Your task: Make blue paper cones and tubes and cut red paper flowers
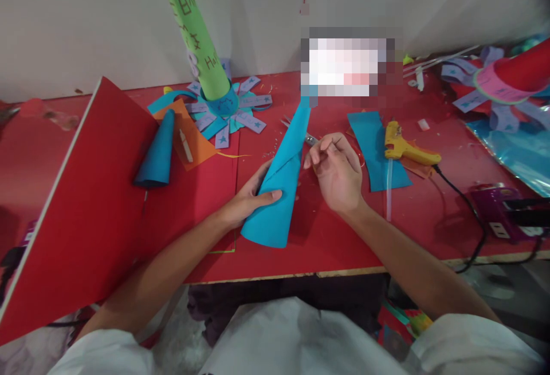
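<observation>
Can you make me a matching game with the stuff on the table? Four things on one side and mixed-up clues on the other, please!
Things:
1. glue gun
2. tall tube
3. bigger blue cone
4. smaller blue cone

Clues:
A. beside the orange paper
B. light green, with dark writing
C. held in the left hand
D. yellow, out past the right hand

Right pairs: 1-D, 2-B, 3-C, 4-A
</observation>
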Demonstrator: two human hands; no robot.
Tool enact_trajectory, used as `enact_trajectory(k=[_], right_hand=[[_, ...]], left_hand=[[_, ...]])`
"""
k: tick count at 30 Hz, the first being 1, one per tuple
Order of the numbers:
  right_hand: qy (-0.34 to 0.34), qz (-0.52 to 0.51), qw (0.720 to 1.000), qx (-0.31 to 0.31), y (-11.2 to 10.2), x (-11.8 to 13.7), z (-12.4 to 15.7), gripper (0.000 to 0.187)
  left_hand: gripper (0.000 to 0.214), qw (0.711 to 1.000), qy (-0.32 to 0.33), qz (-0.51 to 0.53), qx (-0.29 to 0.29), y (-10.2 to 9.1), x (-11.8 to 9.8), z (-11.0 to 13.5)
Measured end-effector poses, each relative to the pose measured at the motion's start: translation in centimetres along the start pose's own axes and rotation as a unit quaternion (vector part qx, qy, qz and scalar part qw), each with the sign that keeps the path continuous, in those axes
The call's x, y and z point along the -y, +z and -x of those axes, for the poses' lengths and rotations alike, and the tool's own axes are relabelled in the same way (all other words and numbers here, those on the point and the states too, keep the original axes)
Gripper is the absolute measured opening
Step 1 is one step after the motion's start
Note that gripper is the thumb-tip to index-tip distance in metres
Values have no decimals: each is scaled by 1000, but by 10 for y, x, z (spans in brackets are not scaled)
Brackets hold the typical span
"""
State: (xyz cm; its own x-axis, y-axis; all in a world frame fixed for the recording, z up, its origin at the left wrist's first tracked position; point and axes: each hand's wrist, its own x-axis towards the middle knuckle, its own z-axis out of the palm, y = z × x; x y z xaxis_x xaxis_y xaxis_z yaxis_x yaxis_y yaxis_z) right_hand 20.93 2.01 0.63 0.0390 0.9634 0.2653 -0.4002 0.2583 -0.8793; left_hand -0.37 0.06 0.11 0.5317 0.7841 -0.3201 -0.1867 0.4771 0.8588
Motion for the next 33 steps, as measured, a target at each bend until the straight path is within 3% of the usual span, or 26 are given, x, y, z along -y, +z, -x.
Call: enact_trajectory(k=[5, 10, 14, 16, 23, 27, 33], right_hand=[[5, 77, 996, -36, -5, -7, 1, 43], [56, 142, 985, 79, -1, -14, 8, 38], [94, 156, 966, 184, 9, -18, 18, 87], [117, 156, 958, 210, 12, -18, 20, 93], [120, 171, 956, 206, 4, -6, 13, 77], [107, 159, 955, 228, -3, -4, 7, 61], [114, 155, 944, 266, -5, -8, 5, 55]], left_hand=[[107, 996, 40, -13, -81, -4, -1, 0], [95, 979, 130, -2, -158, -10, 0, -6], [83, 968, 177, -25, -177, -12, 7, -11], [81, 969, 184, -28, -163, -13, 10, -12], [60, 970, 216, 59, -96, -16, -2, -18], [57, 962, 249, 64, -96, -23, -16, -21], [56, 956, 261, 44, -125, -36, -24, -19]])
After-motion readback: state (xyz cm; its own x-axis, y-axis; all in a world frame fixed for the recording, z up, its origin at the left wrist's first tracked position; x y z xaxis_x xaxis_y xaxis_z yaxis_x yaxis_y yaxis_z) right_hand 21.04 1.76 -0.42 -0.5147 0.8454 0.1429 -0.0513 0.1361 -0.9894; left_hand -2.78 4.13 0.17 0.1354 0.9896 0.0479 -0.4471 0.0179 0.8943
